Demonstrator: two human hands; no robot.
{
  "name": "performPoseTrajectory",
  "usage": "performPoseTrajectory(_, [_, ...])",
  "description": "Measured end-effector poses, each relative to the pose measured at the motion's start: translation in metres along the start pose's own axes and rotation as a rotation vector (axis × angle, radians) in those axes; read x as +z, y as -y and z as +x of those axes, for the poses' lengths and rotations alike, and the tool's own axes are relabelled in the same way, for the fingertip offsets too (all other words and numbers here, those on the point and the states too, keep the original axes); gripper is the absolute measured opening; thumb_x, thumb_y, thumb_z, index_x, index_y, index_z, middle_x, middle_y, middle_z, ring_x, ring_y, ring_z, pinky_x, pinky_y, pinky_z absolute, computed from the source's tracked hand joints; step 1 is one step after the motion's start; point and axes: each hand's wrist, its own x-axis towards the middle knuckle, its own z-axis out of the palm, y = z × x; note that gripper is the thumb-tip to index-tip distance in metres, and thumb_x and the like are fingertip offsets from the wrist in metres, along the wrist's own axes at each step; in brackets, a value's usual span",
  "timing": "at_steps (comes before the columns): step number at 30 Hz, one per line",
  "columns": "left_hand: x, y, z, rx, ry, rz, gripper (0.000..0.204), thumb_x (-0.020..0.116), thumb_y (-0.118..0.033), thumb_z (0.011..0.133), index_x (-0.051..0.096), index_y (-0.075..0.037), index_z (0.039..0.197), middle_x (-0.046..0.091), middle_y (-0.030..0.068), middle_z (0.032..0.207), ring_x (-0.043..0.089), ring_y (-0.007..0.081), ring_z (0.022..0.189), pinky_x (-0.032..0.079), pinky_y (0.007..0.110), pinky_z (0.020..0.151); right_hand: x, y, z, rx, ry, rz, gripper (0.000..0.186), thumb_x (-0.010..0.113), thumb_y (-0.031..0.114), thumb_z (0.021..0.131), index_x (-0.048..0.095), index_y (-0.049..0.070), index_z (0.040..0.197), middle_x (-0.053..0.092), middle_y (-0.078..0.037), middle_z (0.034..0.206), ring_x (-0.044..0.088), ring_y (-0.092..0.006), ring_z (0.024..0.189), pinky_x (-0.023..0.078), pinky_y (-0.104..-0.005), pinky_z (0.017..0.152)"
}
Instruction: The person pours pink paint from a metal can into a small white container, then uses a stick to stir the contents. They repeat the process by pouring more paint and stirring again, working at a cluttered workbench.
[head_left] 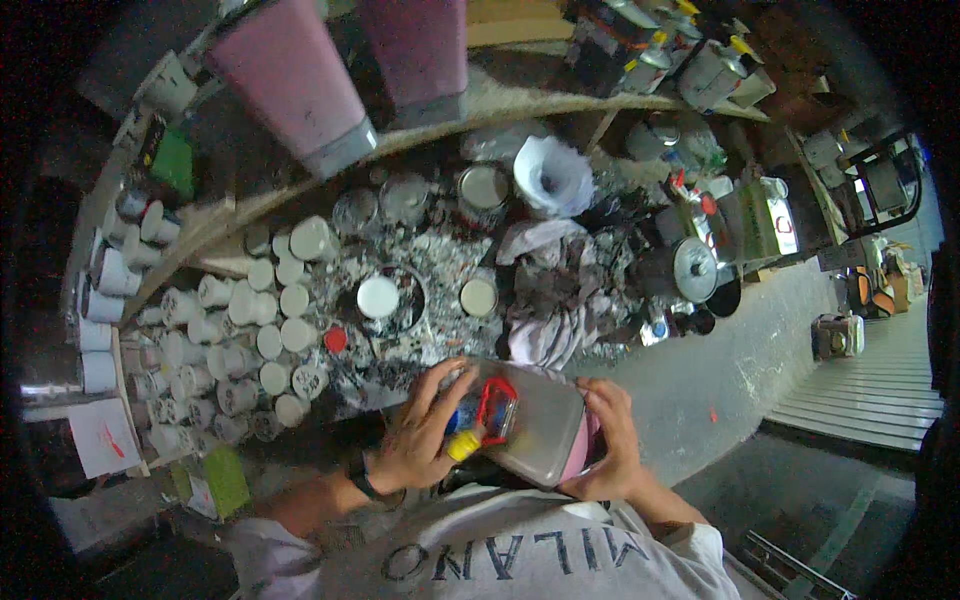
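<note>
Close to my body, a boxy container (535,440) sits between my hands, with a greyish translucent face, a red handle, a yellow cap and a blue patch. A pink part shows along its right side. My left hand (415,435) presses its left side, fingers bent over the edge near the yellow cap (463,445). My right hand (612,440) grips the opposite side, thumb and fingers around the pink edge. What lies under the container is hidden. Beyond it, a white-topped can (378,298) and a cream-lidded can (478,297) stand on the paint-spattered bench.
Many lidded cans (240,300) crowd the left. Crumpled cloth (550,290) lies ahead, with a funnel-like white paper (552,178) behind. Metal tins (692,270) stand right of it. Two pink bins (290,85) sit on the shelf above. A red lid (335,340) lies near the cans.
</note>
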Motion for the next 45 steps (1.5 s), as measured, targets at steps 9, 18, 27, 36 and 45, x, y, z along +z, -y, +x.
performPoseTrajectory(9, [0.049, -0.073, 0.095, -0.103, -0.461, -0.096, 0.04, 0.042, -0.003, 0.102, 0.053, 0.004, 0.139, 0.06, 0.0231, 0.14, 0.058, 0.041, 0.132, 0.042, 0.045, 0.116, -0.09, -0.031, 0.036, -0.232, -0.118, -0.096, 0.099, 0.093, 0.032, 0.052, 0.054, 0.008, 0.14, 0.054, -0.022, 0.146, 0.052, -0.0433, 0.129, 0.037, -0.0587, 0.107])
performPoseTrajectory(18, [0.009, -0.085, 0.112, 0.36, 0.091, 0.462, 0.067, 0.058, -0.011, 0.096, 0.037, 0.002, 0.159, 0.032, 0.0226, 0.168, 0.027, 0.0407, 0.157, 0.023, 0.049, 0.128, -0.134, -0.068, 0.061, -0.217, -0.016, 0.144, 0.112, 0.092, 0.02, 0.043, 0.051, 0.008, 0.147, 0.054, -0.022, 0.146, 0.052, -0.0439, 0.132, 0.037, -0.056, 0.11])
performPoseTrajectory(27, [0.069, -0.129, 0.128, -0.342, -0.411, -0.313, 0.058, 0.039, -0.004, 0.102, 0.035, 0.003, 0.16, 0.036, 0.0223, 0.166, 0.034, 0.0334, 0.156, 0.024, 0.041, 0.127, -0.144, -0.072, 0.057, -0.386, -0.075, 0.067, 0.093, 0.089, 0.034, 0.05, 0.062, 0.016, 0.136, 0.058, -0.02, 0.142, 0.057, -0.0411, 0.12, 0.038, -0.0579, 0.1])
performPoseTrajectory(36, [0.056, -0.091, 0.152, 0.636, 0.147, 0.48, 0.06, 0.074, -0.025, 0.091, 0.056, 0.0, 0.142, 0.045, 0.0246, 0.16, 0.042, 0.0417, 0.15, 0.039, 0.057, 0.121, -0.182, -0.105, 0.054, -0.236, 0.027, 0.191, 0.1, 0.093, 0.029, 0.045, 0.061, 0.014, 0.138, 0.057, -0.019, 0.143, 0.054, -0.042, 0.127, 0.038, -0.0574, 0.102])
performPoseTrajectory(45, [0.108, -0.126, 0.186, -0.248, -0.324, -0.14, 0.057, 0.06, -0.024, 0.1, 0.048, 0.001, 0.149, 0.047, 0.0236, 0.158, 0.043, 0.039, 0.15, 0.033, 0.052, 0.125, -0.194, -0.124, 0.044, -0.416, -0.047, 0.013, 0.081, 0.083, 0.029, 0.046, 0.071, 0.021, 0.125, 0.058, -0.014, 0.146, 0.054, -0.0372, 0.126, 0.037, -0.0566, 0.101])
